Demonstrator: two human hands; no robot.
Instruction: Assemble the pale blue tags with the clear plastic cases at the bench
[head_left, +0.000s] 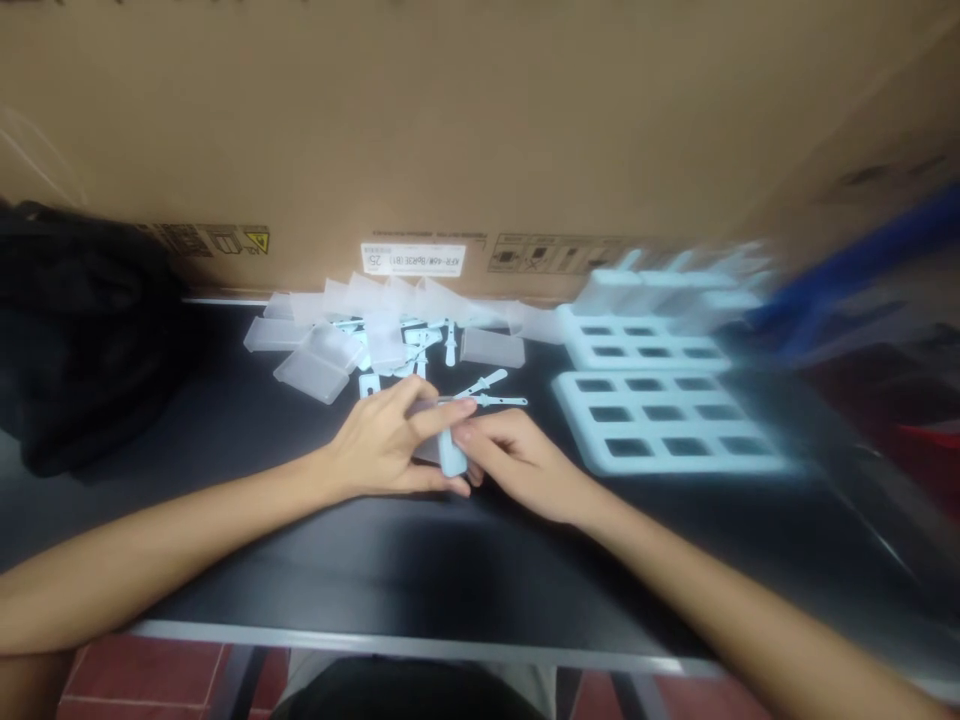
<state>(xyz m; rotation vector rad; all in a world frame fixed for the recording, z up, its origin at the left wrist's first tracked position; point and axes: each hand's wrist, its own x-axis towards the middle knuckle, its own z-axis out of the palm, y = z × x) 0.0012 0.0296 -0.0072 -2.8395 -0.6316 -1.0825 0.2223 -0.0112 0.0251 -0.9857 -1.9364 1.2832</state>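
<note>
Near the middle of the table, my left hand [386, 440] is closed round a translucent popsicle mould cup, mostly hidden by the fingers. A light blue lid [452, 455] sits at the cup's end that faces me. My right hand [517, 460] pinches at the lid's right side with thumb and fingers. Just beyond the hands lie light blue popsicle sticks [491, 380]. Further back is a loose heap of translucent mould cups [319, 362], with more blue sticks and lids among them.
Two light blue trays with rectangular holes, a front tray [581, 430] and a rear tray [571, 335], lie to the right. Several moulds with sticks [611, 293] stand at the rear one. A large cardboard box [450, 130] closes off the back. A black bag [90, 340] is at left.
</note>
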